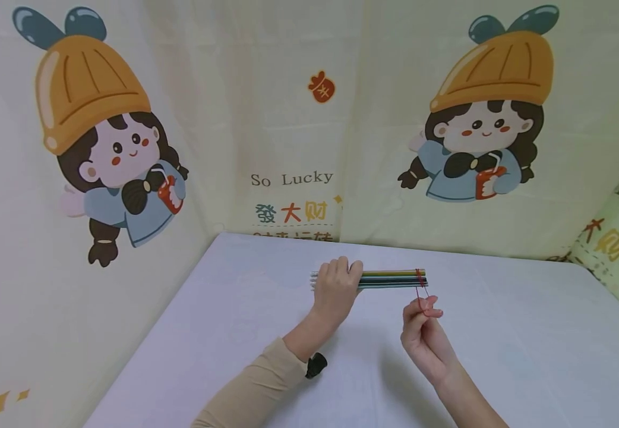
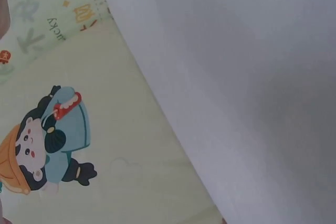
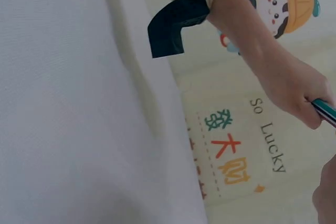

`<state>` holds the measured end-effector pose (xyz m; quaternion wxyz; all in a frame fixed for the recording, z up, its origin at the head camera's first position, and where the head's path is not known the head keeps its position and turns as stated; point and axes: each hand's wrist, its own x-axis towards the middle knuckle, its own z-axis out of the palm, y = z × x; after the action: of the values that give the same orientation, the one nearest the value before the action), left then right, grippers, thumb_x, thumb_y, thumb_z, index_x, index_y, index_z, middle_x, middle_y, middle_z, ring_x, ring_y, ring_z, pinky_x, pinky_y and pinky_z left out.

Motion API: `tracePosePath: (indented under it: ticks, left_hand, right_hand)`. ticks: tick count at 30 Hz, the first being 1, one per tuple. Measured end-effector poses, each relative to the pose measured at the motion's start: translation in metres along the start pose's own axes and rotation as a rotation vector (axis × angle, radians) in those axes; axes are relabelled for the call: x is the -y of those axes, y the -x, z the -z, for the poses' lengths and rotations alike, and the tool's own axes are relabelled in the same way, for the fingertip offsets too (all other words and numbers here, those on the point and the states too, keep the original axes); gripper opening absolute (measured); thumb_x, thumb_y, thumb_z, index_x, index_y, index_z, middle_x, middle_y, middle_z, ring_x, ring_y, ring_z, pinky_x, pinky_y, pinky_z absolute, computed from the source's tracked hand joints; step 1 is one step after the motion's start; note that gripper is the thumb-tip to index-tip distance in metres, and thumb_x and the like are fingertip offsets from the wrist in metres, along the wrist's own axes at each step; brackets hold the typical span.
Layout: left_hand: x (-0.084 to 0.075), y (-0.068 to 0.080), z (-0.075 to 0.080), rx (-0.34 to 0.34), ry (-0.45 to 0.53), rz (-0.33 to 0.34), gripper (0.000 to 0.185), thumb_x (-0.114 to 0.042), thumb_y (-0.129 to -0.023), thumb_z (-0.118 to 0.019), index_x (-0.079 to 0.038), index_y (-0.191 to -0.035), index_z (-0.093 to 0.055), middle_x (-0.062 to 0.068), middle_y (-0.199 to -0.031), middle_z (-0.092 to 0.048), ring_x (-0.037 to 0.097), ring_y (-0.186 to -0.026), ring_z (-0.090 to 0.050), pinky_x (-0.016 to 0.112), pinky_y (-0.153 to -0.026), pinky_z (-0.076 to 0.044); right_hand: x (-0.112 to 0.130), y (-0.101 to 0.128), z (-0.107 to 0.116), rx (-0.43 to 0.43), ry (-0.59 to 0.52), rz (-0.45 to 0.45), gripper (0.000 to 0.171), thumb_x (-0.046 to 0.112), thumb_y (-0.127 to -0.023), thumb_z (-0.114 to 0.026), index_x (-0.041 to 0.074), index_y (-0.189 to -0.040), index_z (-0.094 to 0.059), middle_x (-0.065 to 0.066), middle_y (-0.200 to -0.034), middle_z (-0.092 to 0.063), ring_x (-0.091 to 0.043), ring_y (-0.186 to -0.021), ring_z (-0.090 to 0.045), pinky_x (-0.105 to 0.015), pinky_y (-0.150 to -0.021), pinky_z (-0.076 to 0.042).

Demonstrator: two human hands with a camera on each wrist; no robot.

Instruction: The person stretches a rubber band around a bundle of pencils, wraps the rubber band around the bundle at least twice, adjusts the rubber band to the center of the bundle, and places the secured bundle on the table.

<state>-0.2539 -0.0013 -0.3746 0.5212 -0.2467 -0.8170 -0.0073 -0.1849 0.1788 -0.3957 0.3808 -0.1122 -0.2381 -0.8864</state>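
Left hand (image 1: 336,288) gripped bunch of colored sticks (image 1: 389,278), fingers curled round, held level just above white table (image 1: 502,356). Red rubber band (image 1: 421,284) already looped on right end of bunch. Right hand (image 1: 424,327) pinched band's loose part between fingertips, pulled down toward body. Looked like one wrap done; more twists probably left. Left end of bunch not yet banded.

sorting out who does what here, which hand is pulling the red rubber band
The right hand: it pinches the red rubber band looped round the sticks, while the left hand grips the bundle itself.
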Motion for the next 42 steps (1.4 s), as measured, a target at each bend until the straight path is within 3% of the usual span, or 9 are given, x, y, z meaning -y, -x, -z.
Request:
tracePosePath:
  ticks: [3, 7, 10, 14, 19, 24, 31, 38, 42]
  left_hand:
    - [0.006, 0.001, -0.001, -0.066, -0.028, -0.041, 0.031, -0.034, -0.079, -0.07, -0.012, -0.074, -0.047, 0.001, -0.062, -0.041, 0.013, -0.05, -0.039, 0.025, -0.049, -0.029]
    - [0.015, 0.001, -0.003, -0.173, -0.058, -0.115, 0.028, -0.031, -0.093, -0.049, -0.012, -0.073, -0.046, 0.001, -0.062, -0.041, 0.013, -0.05, -0.039, 0.025, -0.049, -0.031]
    - [0.02, 0.001, -0.004, -0.228, -0.07, -0.173, 0.022, -0.018, -0.094, -0.044, -0.012, -0.073, -0.046, 0.001, -0.063, -0.042, 0.014, -0.051, -0.041, 0.025, -0.05, -0.031]
    - [0.026, 0.002, -0.006, -0.261, -0.063, -0.254, 0.018, -0.004, -0.088, -0.044, -0.013, -0.073, -0.046, 0.0, -0.063, -0.043, 0.013, -0.052, -0.044, 0.024, -0.051, -0.033]
    - [0.033, 0.002, -0.007, -0.264, -0.036, -0.336, 0.019, -0.003, -0.089, -0.043, -0.013, -0.074, -0.047, 0.0, -0.064, -0.045, 0.011, -0.053, -0.045, 0.024, -0.053, -0.036]
    - [0.038, -0.001, -0.006, -0.283, -0.02, -0.414, 0.017, -0.004, -0.089, -0.044, -0.014, -0.075, -0.048, 0.0, -0.065, -0.047, 0.011, -0.056, -0.047, 0.024, -0.054, -0.035]
    - [0.041, -0.006, -0.001, -0.266, 0.004, -0.512, 0.018, -0.008, -0.092, -0.043, -0.014, -0.076, -0.049, -0.002, -0.066, -0.048, 0.01, -0.058, -0.049, 0.022, -0.054, -0.036]
    - [0.04, -0.014, 0.014, -0.323, 0.059, -0.56, 0.025, -0.003, -0.092, -0.04, -0.014, -0.071, -0.05, -0.003, -0.062, -0.046, 0.007, -0.052, -0.045, 0.018, -0.05, -0.035]
    - [0.038, -0.012, 0.017, -0.309, 0.056, -0.562, 0.028, -0.001, -0.091, -0.036, -0.014, -0.071, -0.05, -0.003, -0.061, -0.046, 0.007, -0.052, -0.044, 0.018, -0.05, -0.034]
  right_hand:
    - [-0.001, 0.002, -0.01, -0.078, 0.047, 0.064, 0.025, -0.004, -0.092, -0.042, -0.008, -0.088, -0.066, -0.018, -0.088, -0.06, 0.002, -0.064, -0.052, -0.011, -0.076, -0.043]
    - [0.003, 0.005, -0.025, -0.207, 0.278, 0.1, 0.027, -0.005, -0.093, -0.037, -0.006, -0.091, -0.063, -0.02, -0.089, -0.06, -0.016, -0.073, -0.062, -0.014, -0.079, -0.045]
    - [0.007, 0.008, -0.037, -0.305, 0.49, 0.089, 0.029, -0.001, -0.096, -0.035, -0.004, -0.093, -0.063, -0.02, -0.091, -0.06, -0.018, -0.08, -0.065, -0.016, -0.082, -0.045]
    - [0.01, 0.009, -0.05, -0.443, 0.741, 0.086, 0.031, 0.0, -0.096, -0.033, -0.001, -0.093, -0.064, -0.017, -0.091, -0.064, -0.02, -0.087, -0.066, -0.019, -0.084, -0.045]
    - [0.01, 0.008, -0.063, -0.566, 0.989, 0.05, 0.031, -0.004, -0.094, -0.033, 0.002, -0.091, -0.064, -0.012, -0.09, -0.067, -0.019, -0.086, -0.066, -0.023, -0.084, -0.046]
    - [0.008, 0.009, -0.074, -0.603, 1.105, -0.045, 0.028, 0.0, -0.095, -0.034, 0.003, -0.093, -0.063, -0.012, -0.093, -0.067, -0.018, -0.088, -0.066, -0.023, -0.084, -0.046]
    - [0.003, 0.009, -0.083, -0.718, 1.186, -0.106, 0.027, 0.002, -0.095, -0.037, 0.006, -0.094, -0.063, -0.012, -0.093, -0.068, -0.015, -0.087, -0.066, -0.021, -0.082, -0.046]
    - [-0.003, 0.006, -0.085, -0.811, 1.268, -0.157, 0.027, 0.003, -0.093, -0.042, 0.006, -0.091, -0.069, -0.011, -0.089, -0.068, -0.009, -0.082, -0.066, -0.02, -0.08, -0.047]
    - [-0.003, 0.003, -0.083, -0.874, 1.349, -0.175, 0.024, 0.004, -0.092, -0.044, 0.005, -0.089, -0.068, -0.01, -0.085, -0.068, -0.007, -0.077, -0.066, -0.019, -0.077, -0.048]
